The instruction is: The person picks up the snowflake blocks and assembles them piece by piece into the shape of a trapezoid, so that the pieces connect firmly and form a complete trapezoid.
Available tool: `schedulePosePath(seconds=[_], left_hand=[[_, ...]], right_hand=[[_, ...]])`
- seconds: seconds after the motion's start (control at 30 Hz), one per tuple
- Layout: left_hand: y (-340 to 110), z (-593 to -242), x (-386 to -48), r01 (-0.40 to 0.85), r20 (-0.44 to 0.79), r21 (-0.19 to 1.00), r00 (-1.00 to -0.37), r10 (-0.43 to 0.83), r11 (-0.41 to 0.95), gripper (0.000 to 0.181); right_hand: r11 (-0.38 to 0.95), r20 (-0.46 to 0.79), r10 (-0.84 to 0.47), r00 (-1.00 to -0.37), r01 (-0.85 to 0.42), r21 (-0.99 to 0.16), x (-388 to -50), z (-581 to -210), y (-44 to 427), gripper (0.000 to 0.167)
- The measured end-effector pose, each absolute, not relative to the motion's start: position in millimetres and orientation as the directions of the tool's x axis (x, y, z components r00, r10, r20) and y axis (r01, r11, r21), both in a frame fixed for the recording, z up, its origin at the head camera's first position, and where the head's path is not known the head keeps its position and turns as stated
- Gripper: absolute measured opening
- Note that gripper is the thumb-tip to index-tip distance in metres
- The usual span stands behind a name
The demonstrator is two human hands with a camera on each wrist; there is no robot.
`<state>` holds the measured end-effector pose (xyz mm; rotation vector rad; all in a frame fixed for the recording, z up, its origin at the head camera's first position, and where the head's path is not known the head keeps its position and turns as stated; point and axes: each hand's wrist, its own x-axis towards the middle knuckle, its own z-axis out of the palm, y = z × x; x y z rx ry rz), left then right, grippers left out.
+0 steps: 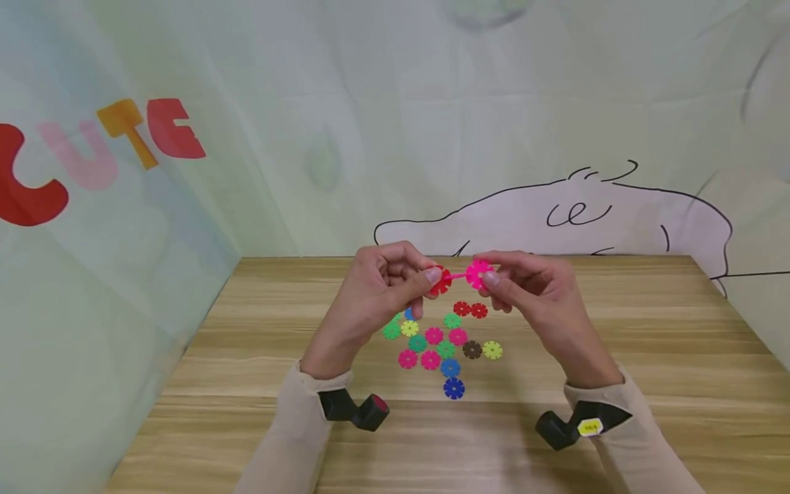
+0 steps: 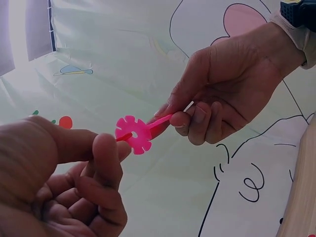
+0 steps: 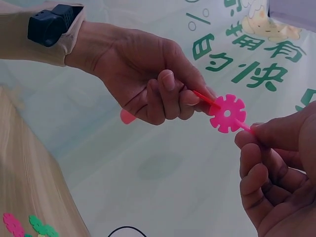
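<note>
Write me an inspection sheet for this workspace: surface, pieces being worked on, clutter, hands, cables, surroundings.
Surface: wood-grain table, light brown.
Pieces: red notched disc meets the middle pink disc; right pink disc meets its other side; how deep the slots engage is unclear.
Clutter: loose notched discs in several colours.
Left hand: pinches the red notched disc.
Right hand: pinches the right pink disc.
Cables: nothing seen.
Surroundings: printed backdrop with "CUTE" lettering; black wrist cameras on both sleeves.

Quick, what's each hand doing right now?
Left hand: pinching a red notched disc.
Right hand: pinching a bright pink notched disc.
</note>
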<state>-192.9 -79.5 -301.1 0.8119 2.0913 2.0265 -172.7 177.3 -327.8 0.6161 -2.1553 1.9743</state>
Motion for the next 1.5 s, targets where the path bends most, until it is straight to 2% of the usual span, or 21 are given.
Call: schedulePosePath(seconds=[0.63, 1.0, 1.17, 1.4, 1.5], left_hand=[[-74.7, -302.7, -191.1, 0.336, 0.304, 0.942, -0.828, 0.471, -0.017, 0.008], [-72.7, -305.0, -191.6, 0.326, 0.285, 0.945, -0.841, 0.460, 0.011, 0.006], [-74.0, -304.8, -191.6, 0.315, 0.269, 0.949, -0.845, 0.461, 0.024, 0.005], [-80.4, -299.9, -191.0, 0.276, 0.208, 0.957, -0.867, 0.453, 0.089, 0.009], [-82.4, -298.3, -191.0, 0.264, 0.182, 0.955, -0.882, 0.435, 0.134, 0.011]], right_hand=[[0.109, 0.389, -0.213, -0.896, -0.417, -0.902, -173.7, -327.7, 182.2, 0.026], [0.122, 0.382, -0.222, -0.897, -0.415, -0.902, -172.3, -327.4, 180.5, 0.026], [0.094, 0.391, -0.232, -0.891, -0.421, -0.902, -172.8, -328.5, 179.3, 0.026], [0.145, 0.387, -0.257, -0.885, -0.432, -0.890, -176.5, -332.0, 175.6, 0.029], [0.108, 0.398, -0.280, -0.874, -0.441, -0.891, -178.1, -334.5, 173.1, 0.033]])
